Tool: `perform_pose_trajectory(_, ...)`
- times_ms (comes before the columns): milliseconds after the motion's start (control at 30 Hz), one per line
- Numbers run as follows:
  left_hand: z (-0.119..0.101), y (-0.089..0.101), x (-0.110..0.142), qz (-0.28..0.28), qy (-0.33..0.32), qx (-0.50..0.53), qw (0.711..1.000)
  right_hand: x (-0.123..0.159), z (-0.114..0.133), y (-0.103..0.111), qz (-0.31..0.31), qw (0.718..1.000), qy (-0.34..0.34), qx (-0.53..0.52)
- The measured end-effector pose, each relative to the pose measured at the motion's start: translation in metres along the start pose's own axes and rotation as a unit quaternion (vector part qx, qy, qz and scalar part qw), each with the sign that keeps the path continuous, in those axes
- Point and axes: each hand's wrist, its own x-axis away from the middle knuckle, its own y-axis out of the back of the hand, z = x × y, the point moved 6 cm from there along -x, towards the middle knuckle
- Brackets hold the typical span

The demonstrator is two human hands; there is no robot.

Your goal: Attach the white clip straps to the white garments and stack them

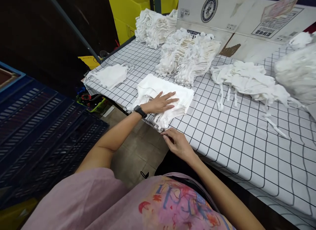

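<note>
A stack of white strappy garments [181, 91] lies near the front edge of the table, its layers showing along the near side. My left hand [160, 103] rests flat on top of it with the fingers spread. At the table edge my right hand [176, 142] is closed in a pinch by the white straps [160, 123] that hang from the stack; its fingertips seem to hold a strap end. To the left of the stack lies a white garment [108, 76] with thin straps, apart from both hands.
Bundled white garments [190, 55] stand behind the stack, with another bundle [156, 27] farther back. Loose white pieces [247, 81] with dangling straps lie right, beside a clear plastic bag [296, 71]. A printed carton [237, 22] backs the checked tablecloth [237, 137]. Blue crates [49, 124] stand left.
</note>
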Motion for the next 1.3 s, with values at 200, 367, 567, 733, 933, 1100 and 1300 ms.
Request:
perform_pose_trajectory(200, 0.002, -0.004, -0.001, 0.014, 0.015, -0.039, 0.999, 0.001, 0.0, 0.0, -0.056, 0.986, 0.037, 0.155)
perform_pose_trajectory(367, 0.003, -0.004, -0.004, 0.017, 0.038, -0.057, 0.998, 0.03, 0.011, -0.013, 0.046, 0.977, 0.108, 0.179)
perform_pose_trajectory(567, -0.025, 0.004, -0.001, -0.138, 0.099, -0.082, 0.982, 0.081, -0.014, 0.082, -0.117, 0.983, 0.058, 0.127)
perform_pose_trajectory(733, -0.078, -0.021, 0.008, -0.234, 0.092, -0.085, 0.964, 0.139, -0.073, 0.2, -0.294, 0.919, -0.082, 0.249)
perform_pose_trajectory(933, -0.147, -0.082, -0.011, -0.171, 0.053, -0.071, 0.981, 0.18, -0.126, 0.248, -0.287, 0.874, -0.17, 0.353)
perform_pose_trajectory(1100, -0.171, -0.112, -0.032, -0.14, 0.049, -0.074, 0.986, 0.183, -0.139, 0.237, -0.263, 0.871, -0.186, 0.37)
perform_pose_trajectory(1300, -0.169, -0.108, -0.029, -0.183, 0.069, -0.086, 0.977, 0.181, -0.139, 0.239, -0.269, 0.877, -0.181, 0.355)
